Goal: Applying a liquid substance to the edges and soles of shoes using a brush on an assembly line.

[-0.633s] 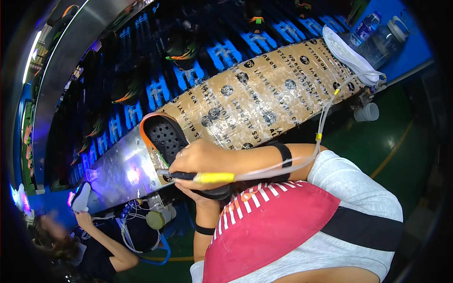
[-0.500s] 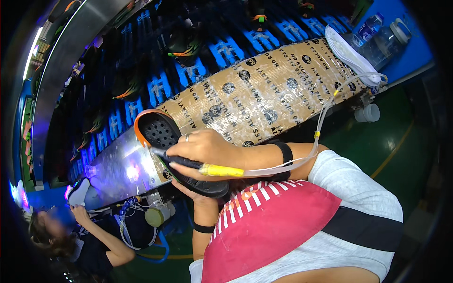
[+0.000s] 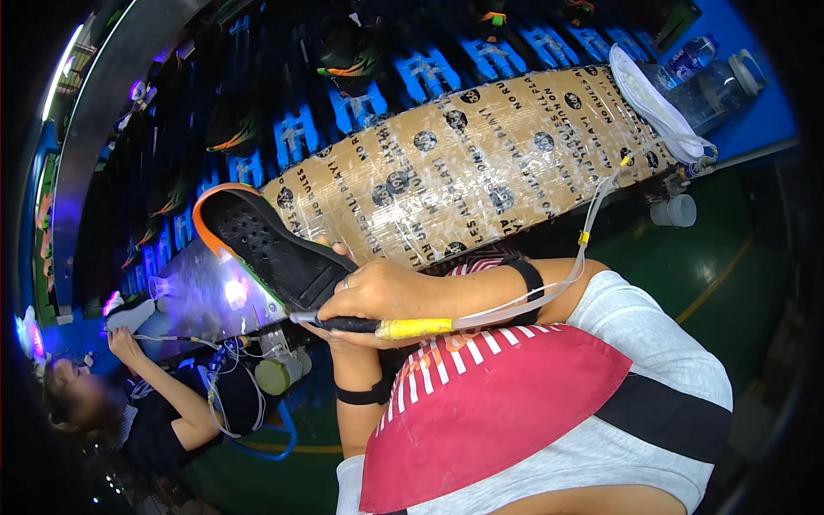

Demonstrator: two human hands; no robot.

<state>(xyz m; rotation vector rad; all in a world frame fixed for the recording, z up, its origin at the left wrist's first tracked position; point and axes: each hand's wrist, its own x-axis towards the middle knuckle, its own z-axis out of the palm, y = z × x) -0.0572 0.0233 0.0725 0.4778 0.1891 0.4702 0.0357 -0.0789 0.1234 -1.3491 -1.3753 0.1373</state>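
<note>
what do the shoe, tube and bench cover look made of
Shoe: probably foam or rubber, mostly matte black, judging by its moulded-looking holes. Tube: likely smooth plastic, since it looks milky, translucent and bends. Bench cover: seemingly brown cardboard or packing tape, glossy, given its bright, wrinkled highlights.

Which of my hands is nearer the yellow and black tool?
Right: your right hand grips the tool. Your left hand, mostly hidden, shows just below it in the picture, by the black shoe.

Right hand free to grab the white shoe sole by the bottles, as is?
Probably not: the right hand holds a tube-fed applicator, though the white shoe sole looks mostly uncovered.
</note>
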